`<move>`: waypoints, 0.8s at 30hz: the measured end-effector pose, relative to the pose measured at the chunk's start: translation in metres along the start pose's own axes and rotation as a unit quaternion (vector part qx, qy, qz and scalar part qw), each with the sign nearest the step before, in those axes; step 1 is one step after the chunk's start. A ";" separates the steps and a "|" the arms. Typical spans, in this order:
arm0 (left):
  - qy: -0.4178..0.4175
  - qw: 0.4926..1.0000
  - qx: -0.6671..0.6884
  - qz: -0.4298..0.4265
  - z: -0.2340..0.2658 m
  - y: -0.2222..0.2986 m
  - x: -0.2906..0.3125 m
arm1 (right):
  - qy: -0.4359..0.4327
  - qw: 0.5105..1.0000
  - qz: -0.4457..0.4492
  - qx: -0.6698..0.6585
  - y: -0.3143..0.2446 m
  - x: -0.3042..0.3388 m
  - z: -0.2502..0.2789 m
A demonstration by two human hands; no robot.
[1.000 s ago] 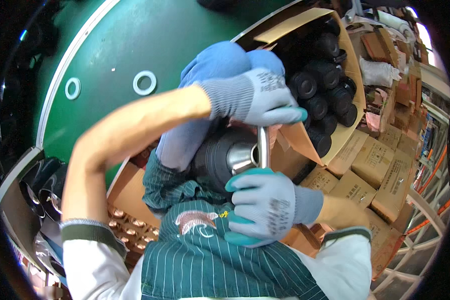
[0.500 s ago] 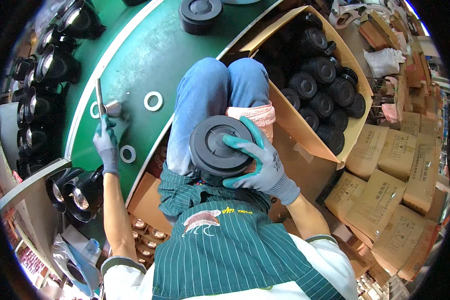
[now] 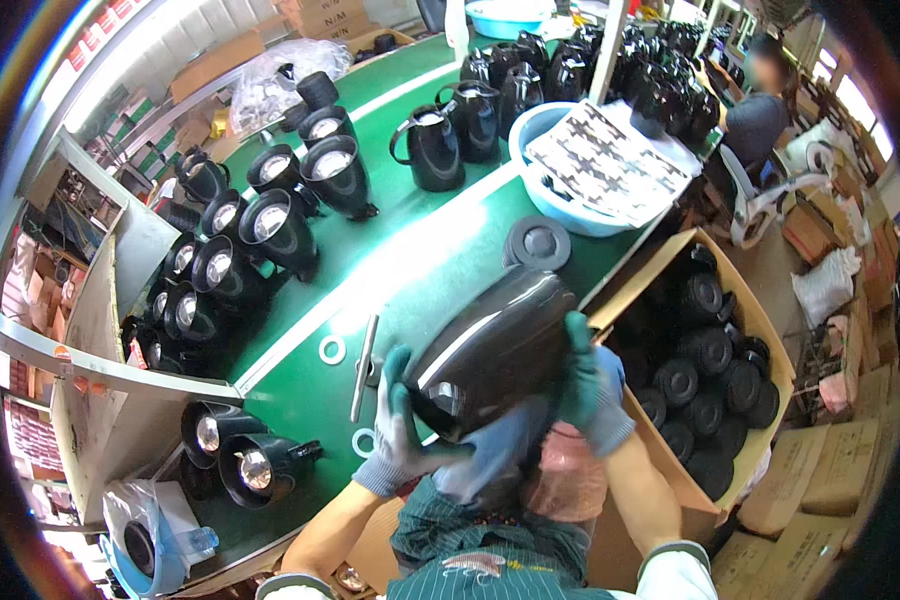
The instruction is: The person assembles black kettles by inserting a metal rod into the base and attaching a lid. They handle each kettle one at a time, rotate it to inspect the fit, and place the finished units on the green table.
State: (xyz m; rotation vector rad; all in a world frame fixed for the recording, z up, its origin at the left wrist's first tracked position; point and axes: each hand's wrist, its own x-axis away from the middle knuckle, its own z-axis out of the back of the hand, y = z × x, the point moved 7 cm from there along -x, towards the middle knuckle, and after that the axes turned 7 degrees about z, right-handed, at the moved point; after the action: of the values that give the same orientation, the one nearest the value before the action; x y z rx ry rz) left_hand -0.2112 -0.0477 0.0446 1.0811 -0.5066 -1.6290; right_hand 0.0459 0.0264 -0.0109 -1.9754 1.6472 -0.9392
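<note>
A glossy black jug (image 3: 500,345) is held tilted above my lap, between my gloved hands. My left hand (image 3: 405,440) grips it at its lower left end, with the thumb up along the side. Around the other end, on the right, curls my right hand (image 3: 590,395); the jug partly hides its fingers. A metal tool with a straight bar (image 3: 364,370) lies on the green table just left of my left hand. White rings (image 3: 332,349) lie near it. Beyond the jug sits a stack of round black lids or bases (image 3: 537,243).
A cardboard box (image 3: 760,450) full of round black parts stands at my right. Several black jugs (image 3: 232,275) line the table's left, with more (image 3: 430,150) at the back. A blue basin (image 3: 540,130) has a patterned sheet over it. Another person (image 3: 755,120) is at the far right.
My left hand has let go of the metal tool, now on the table, and taken hold of the jug. The jug has risen from my lap and tilted. The view has swung up the table.
</note>
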 end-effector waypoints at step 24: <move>0.053 0.866 -0.477 0.136 0.064 -0.202 -0.342 | 0.050 0.987 -0.118 -0.095 0.121 -0.389 -0.110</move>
State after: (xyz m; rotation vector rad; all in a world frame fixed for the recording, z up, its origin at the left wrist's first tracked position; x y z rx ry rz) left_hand -0.3650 0.3237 0.0548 0.3158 0.2345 -1.2879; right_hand -0.1479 0.3882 -0.1103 -2.3273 1.6327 -1.0131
